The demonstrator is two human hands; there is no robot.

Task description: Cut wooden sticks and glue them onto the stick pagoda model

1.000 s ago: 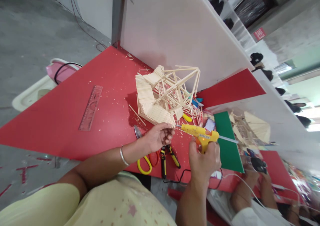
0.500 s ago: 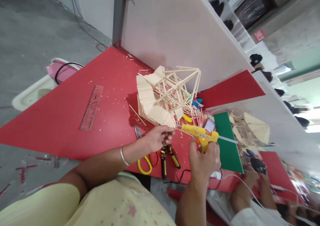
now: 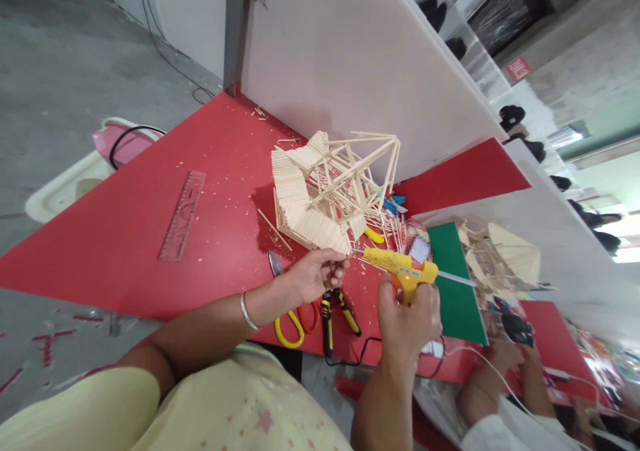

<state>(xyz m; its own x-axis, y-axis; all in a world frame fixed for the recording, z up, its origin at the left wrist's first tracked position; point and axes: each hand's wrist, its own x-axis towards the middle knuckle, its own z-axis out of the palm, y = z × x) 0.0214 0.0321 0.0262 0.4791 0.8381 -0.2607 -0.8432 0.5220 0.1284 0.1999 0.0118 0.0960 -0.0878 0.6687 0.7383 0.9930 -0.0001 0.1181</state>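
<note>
My right hand (image 3: 413, 311) is wrapped round the handle of a yellow hot glue gun (image 3: 393, 262), with a glue stick poking out of its back. Its metal nozzle points left, at the near corner of a model built of thin wooden sticks (image 3: 320, 224). At that corner my left hand (image 3: 320, 274) has its fingers pinched together; whatever lies between them is too small to make out. The model has slatted, roof-like panels and an open stick frame behind them. Below my left hand lie scissors (image 3: 289, 330) with yellow and red handles, and black-and-yellow pliers (image 3: 327, 324).
A clear ruler (image 3: 183, 216) lies on the red table (image 3: 120, 238) to the left. Loose sticks, crumbs and a yellow-handled tool (image 3: 374, 236) surround the model. A green board (image 3: 457, 284) is at the right, near another stick model (image 3: 510, 254) and another person's arms (image 3: 490, 371).
Almost nothing differs. The glue gun's nozzle and both hands stay at the model's near corner, and the view has shifted very slightly.
</note>
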